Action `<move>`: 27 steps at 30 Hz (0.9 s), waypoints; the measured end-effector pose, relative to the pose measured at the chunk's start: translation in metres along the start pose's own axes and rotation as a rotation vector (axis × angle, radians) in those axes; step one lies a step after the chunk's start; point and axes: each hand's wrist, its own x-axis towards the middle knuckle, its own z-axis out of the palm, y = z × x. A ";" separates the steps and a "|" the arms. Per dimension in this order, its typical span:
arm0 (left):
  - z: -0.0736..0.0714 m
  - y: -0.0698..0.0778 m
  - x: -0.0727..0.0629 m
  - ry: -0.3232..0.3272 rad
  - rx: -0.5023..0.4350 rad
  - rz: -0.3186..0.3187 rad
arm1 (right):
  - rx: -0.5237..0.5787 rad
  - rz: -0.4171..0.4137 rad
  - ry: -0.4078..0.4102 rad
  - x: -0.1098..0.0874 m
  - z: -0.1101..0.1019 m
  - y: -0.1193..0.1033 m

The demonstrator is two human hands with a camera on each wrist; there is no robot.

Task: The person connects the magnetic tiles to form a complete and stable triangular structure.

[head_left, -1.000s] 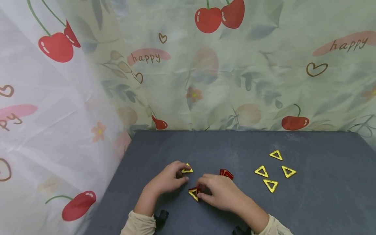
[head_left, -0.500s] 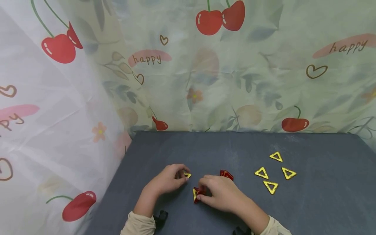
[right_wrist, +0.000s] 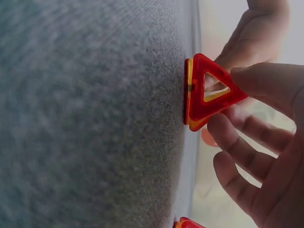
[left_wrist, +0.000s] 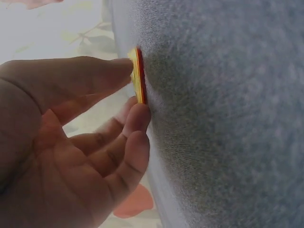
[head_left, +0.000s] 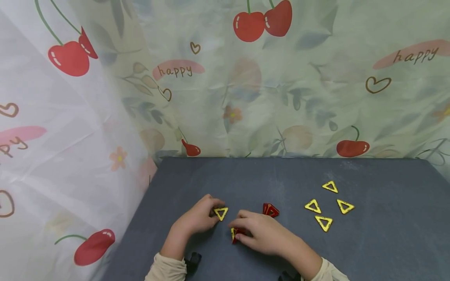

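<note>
A dark grey, fine-textured counter (head_left: 393,242) is filling the lower part of the head view, and a pale hanging sheet (head_left: 207,117) printed with cherries, leaves, hearts and the word "happy" is rising along its far edge, with a whiter printed sheet (head_left: 81,171) hanging along the left. Four flat yellow triangular frames (head_left: 324,217) are lying in a loose cluster on the right half, close to one another. A glossy red angular piece with yellow lines (head_left: 270,210) is sitting just beyond the right hand (head_left: 261,232), and both are standing between the left hand (head_left: 200,216) and that cluster. The hands are working near each other but apart: the left is pinching a yellow triangular frame with a red layer (left_wrist: 138,78) between thumb and fingers, low over the counter; the right is gripping a translucent red and yellow triangular piece (right_wrist: 197,95), one triangle rising from a part against the counter. Cream sleeves (head_left: 166,268) and black wrist devices (head_left: 193,262) are showing at the near edge. The counter's left edge is slanting past the left forearm, while the grey surface is extending widely rightward beyond the cluster and backward to the sheet.
</note>
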 end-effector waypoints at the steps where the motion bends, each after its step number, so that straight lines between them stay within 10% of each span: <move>1: 0.000 0.000 0.000 0.000 0.002 -0.001 | -0.004 -0.003 -0.001 0.000 0.000 0.000; 27: 0.008 0.015 0.007 -0.162 -0.083 0.053 | -0.142 0.036 0.120 0.000 0.000 0.004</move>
